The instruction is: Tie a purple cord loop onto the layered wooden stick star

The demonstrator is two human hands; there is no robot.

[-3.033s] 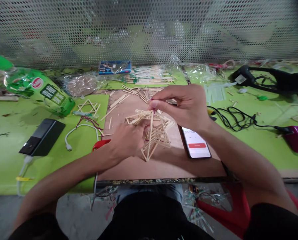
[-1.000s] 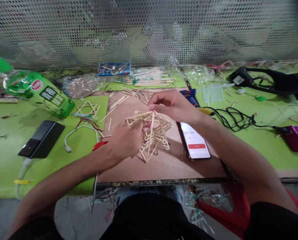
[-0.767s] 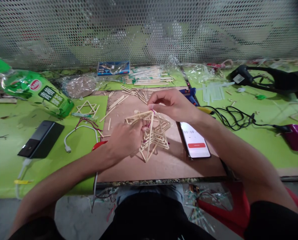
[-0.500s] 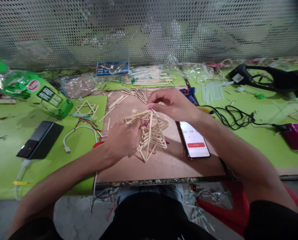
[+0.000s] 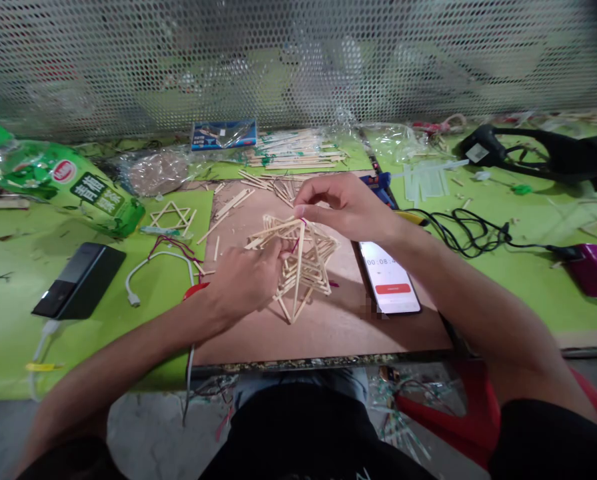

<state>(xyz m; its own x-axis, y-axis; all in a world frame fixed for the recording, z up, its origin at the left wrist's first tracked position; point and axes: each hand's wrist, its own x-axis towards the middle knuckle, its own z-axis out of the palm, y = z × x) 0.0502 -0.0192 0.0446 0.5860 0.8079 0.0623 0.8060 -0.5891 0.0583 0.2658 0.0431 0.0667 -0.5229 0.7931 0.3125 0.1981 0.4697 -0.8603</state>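
A star-shaped frame of thin wooden sticks (image 5: pixel 305 267) stands tilted on a brown board (image 5: pixel 328 327). My left hand (image 5: pixel 243 280) is closed round its left side, fingers reaching in among the sticks. My right hand (image 5: pixel 341 203) pinches a thin red thread (image 5: pixel 303 221) at the frame's top joint. More of that thread shows among the sticks lower down.
A phone (image 5: pixel 388 277) with a lit timer screen lies right of the frame. Loose sticks (image 5: pixel 293 150), a flat stick star (image 5: pixel 173 215), a green bottle (image 5: pixel 78 190), a black power bank (image 5: pixel 78 280) and black cables (image 5: pixel 468 230) lie on the green mat. Perforated metal screen behind.
My right hand has sunk a little from its raised position, closer to the frame's top joint, still pinching the thread. The left hand has kept its grip; the view has shifted slightly.
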